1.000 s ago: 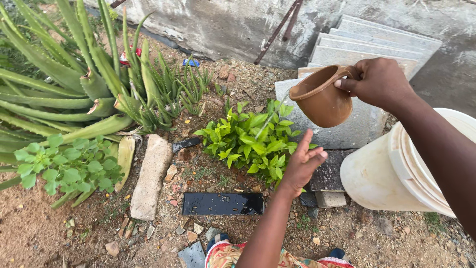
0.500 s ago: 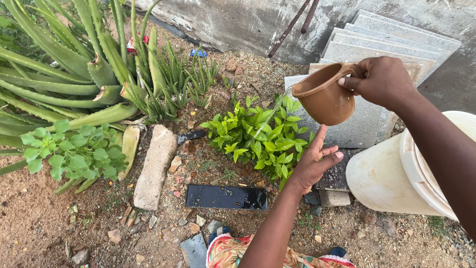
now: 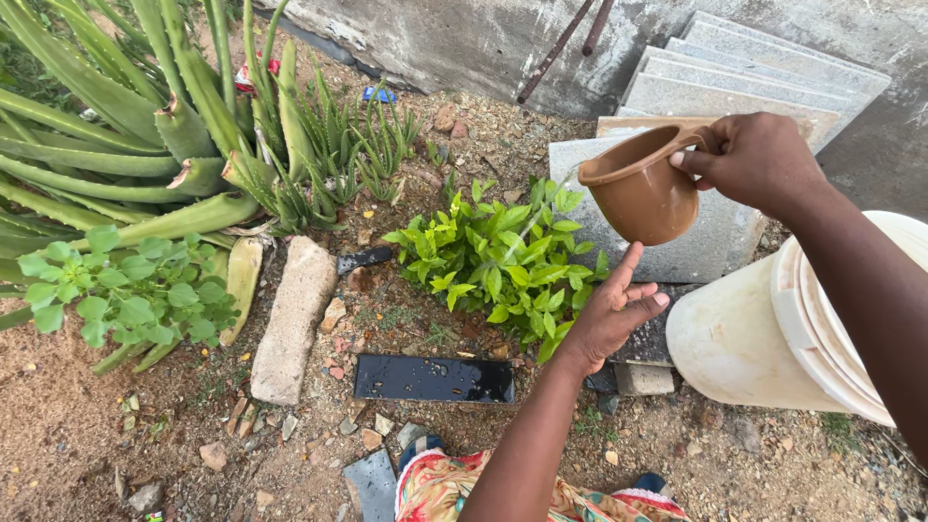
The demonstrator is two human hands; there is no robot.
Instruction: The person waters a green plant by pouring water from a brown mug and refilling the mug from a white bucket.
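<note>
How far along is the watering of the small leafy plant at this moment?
Done so far: the black tile in front of the small leafy plant already looks wet. In hand: the right hand tilts the brown jug, a thin stream falling onto the leaves; the left hand is open beside the plant. Left: cannot tell how much water remains in the jug or white bucket.

Single head-worn view, looking steeply down and forward from above both arms. Close on the right hand (image 3: 759, 159) and left hand (image 3: 607, 314) at centre right; wall (image 3: 464, 43) across the top edge, bare ground (image 3: 116, 454) along the bottom. No second view, so no shared area.
</note>
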